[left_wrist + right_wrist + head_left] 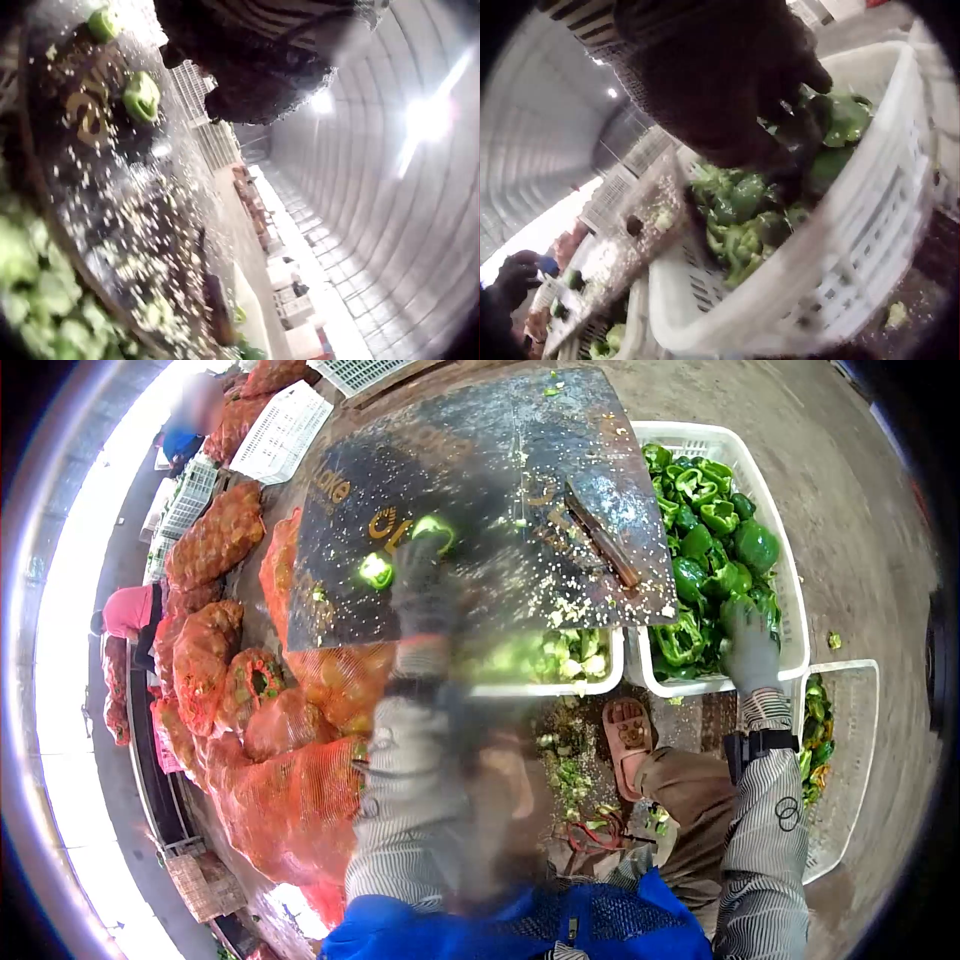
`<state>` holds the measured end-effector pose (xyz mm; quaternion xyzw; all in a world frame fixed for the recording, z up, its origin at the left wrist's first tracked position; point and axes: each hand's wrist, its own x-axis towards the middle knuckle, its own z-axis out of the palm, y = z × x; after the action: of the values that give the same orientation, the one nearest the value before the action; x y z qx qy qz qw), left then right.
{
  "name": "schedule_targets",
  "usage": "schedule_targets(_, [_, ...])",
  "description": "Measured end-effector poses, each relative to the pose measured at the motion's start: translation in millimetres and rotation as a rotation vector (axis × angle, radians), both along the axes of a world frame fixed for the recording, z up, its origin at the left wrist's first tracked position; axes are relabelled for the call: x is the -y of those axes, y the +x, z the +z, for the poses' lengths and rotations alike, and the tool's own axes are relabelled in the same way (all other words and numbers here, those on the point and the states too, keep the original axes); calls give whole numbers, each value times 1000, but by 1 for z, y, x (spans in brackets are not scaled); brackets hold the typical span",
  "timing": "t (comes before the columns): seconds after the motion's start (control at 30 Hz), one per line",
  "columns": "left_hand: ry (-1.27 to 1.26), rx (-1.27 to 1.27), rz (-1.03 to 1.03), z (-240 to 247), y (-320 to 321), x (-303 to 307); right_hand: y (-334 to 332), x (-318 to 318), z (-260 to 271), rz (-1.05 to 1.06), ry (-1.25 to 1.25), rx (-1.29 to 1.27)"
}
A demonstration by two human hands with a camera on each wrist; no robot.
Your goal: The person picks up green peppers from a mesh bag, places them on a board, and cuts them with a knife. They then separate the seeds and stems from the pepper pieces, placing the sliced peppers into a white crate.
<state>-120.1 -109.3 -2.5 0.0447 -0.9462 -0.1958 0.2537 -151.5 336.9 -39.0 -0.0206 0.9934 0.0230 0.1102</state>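
Observation:
My gloved left hand point(420, 585) is blurred over the dark board point(480, 470), its fingers close to a cut green pepper piece point(435, 530). A second pepper piece point(375, 570) lies left of it. In the left wrist view, both pieces rest on the board, apart from the dark hand point(255, 82). My gloved right hand point(750, 645) reaches down into a white crate point(800, 630) of green bell peppers point(755, 545). The right wrist view shows that hand point(727, 97) with fingers spread among the peppers point(746, 199), the fingertips partly hidden.
A knife point(600, 535) lies on the board's right side among scattered pale seeds. Below the board's near edge stands a crate of pale green pieces point(575, 655). Filled red mesh sacks point(290, 800) crowd the left. Another white crate point(845, 790) stands at lower right.

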Motion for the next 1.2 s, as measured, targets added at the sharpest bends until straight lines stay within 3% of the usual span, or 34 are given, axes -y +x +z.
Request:
schedule_targets(0.03, [-57, 72, 30, -6, -11, 17, 1, -2, -26, -1, 3, 6])
schedule_targets(0.1, [-118, 353, 107, -10, -35, 35, -1, -2, -59, 372, 179, 35])
schedule_targets(0.13, [-121, 566, 151, -9, -46, 38, -4, 8, -53, 370, 180, 45])
schedule_targets(0.17, [-261, 495, 35, -35, -52, 58, -8, 18, -43, 316, 52, 178])
schedule_targets(0.2, [-214, 469, 70, -38, -57, 58, -10, 22, -36, 255, -74, 305])
schedule_targets(0.3, [-237, 474, 118, -39, -58, 59, -18, 14, -28, 198, -231, 243])
schedule_targets(0.37, [-151, 619, 318, -33, -62, 54, -26, 4, -38, 160, -331, 171])
schedule_targets(0.47, [3, 637, 319, -32, -57, 50, -21, 28, -10, 86, -427, -18])
schedule_targets(0.5, [40, 607, 364, -22, -46, 36, -17, 37, 2, 181, -534, -173])
schedule_targets(0.53, [30, 608, 359, -29, -38, 37, -14, 54, 23, 114, -735, -100])
schedule_targets(0.6, [784, 495, 100, -50, -20, 46, -2, 82, 40, 211, -946, -120])
schedule_targets(0.67, [1271, 368, 26, 18, 25, -30, 14, 116, 58, 113, -1289, 112])
schedule_targets(0.73, [1379, 317, -168, 52, 59, -85, 33, 148, 92, -39, -1614, 440])
schedule_targets(0.77, [1437, 291, -212, 61, 76, -109, 40, 158, 76, 130, -1752, 370])
schedule_targets(0.8, [1498, 265, -258, 65, 89, -130, 48, 164, 86, 130, -1676, 370])
schedule_targets(0.83, [1419, 269, -293, 66, 97, -145, 54, 163, 93, 361, -1527, 262])
schedule_targets(0.87, [1420, 354, -232, 70, 104, -155, 59, 171, 104, 261, -1539, 410])
schedule_targets(0.93, [762, 205, -364, 52, 117, -160, 52, 175, 63, 401, -1322, 242])
schedule_targets(0.97, [778, 211, -371, 53, 123, -160, 51, 173, 52, 388, -1308, 245])
schedule_targets(1.03, [1185, 475, -335, 56, 134, -151, 50, 173, 43, 416, -1186, 121])
schedule_targets(1.07, [1192, 474, -331, 52, 134, -147, 48, 175, 39, 418, -1181, 128])
schedule_targets(1.13, [1445, 702, -234, 51, 128, -143, 47, 185, 54, 304, -1115, 395])
schedule_targets(1.17, [856, 585, -349, 62, 132, -146, 46, 184, 72, 58, -1129, 573])
schedule_targets(1.2, [857, 590, -342, 60, 135, -143, 44, 187, 68, 57, -1129, 582])
